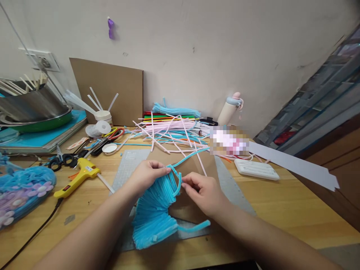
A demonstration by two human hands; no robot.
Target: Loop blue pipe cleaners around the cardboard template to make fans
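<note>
A curved piece closely wrapped in blue pipe cleaners is held up over the middle of the table. My left hand is closed on its upper end, with thumb and fingers pinching the top. At the right edge of that end, my right hand pinches a blue pipe cleaner, which bends in a loop there. One long blue strand runs from the top toward the back right. A loose blue end sticks out to the right at the bottom. The fingertips partly hide the strand.
Beneath lie a brown cardboard sheet and a grey cutting mat. A yellow glue gun and black-handled scissors are at left. Loose pipe cleaners pile up behind. A bottle and white power strip stand right.
</note>
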